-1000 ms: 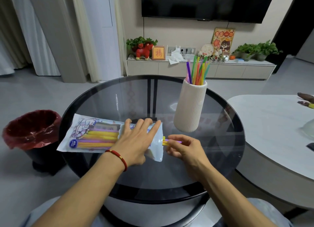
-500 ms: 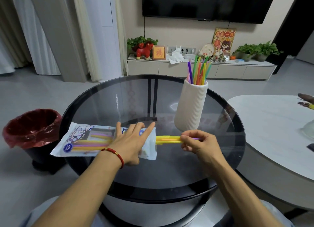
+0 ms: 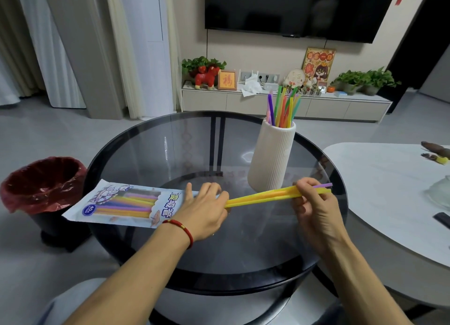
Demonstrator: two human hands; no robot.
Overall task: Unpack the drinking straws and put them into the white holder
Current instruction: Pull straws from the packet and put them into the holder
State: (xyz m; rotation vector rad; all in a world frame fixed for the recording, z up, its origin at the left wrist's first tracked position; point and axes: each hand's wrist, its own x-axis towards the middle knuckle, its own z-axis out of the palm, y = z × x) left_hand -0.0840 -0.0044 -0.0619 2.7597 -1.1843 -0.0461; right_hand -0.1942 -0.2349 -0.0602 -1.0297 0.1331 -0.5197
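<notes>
A straw packet (image 3: 121,204) lies flat on the round glass table (image 3: 170,154), with several coloured straws still showing inside it. My left hand (image 3: 205,210) presses down on the packet's right, open end. My right hand (image 3: 314,203) pinches a small bunch of yellow, orange and purple straws (image 3: 263,196); the bunch is drawn most of the way out, its left tips still at the packet mouth under my left hand. The white ribbed holder (image 3: 271,159) stands upright just behind the bunch, with several straws (image 3: 282,110) in it.
A bin with a red liner (image 3: 42,183) stands on the floor left of the table. A white table (image 3: 389,193) adjoins on the right, with a few small items on it. A low TV cabinet (image 3: 280,103) with plants and ornaments lines the far wall.
My right hand has pulled the bunch of straws rightward out of the packet, from only the tips showing to nearly full length. My left hand has stayed pressed on the packet.
</notes>
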